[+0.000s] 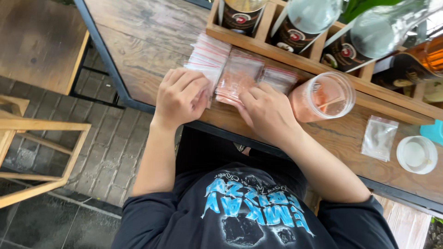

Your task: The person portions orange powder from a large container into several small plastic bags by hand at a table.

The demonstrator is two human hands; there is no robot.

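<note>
- The left hand, centre of the frame, has its fingers curled down on the stack of bags, pinching its near edge.
- The right hand, just right of it, presses flat on a filled bag; fingers narrow, gripping nothing I can see.
- More bags lie beside it, touching.
- An open jar of pink powder stands right of centre on the desk.
- A lone bag and a lid sit at the right edge.
- A wooden rack with bottles runs along the top.
</note>
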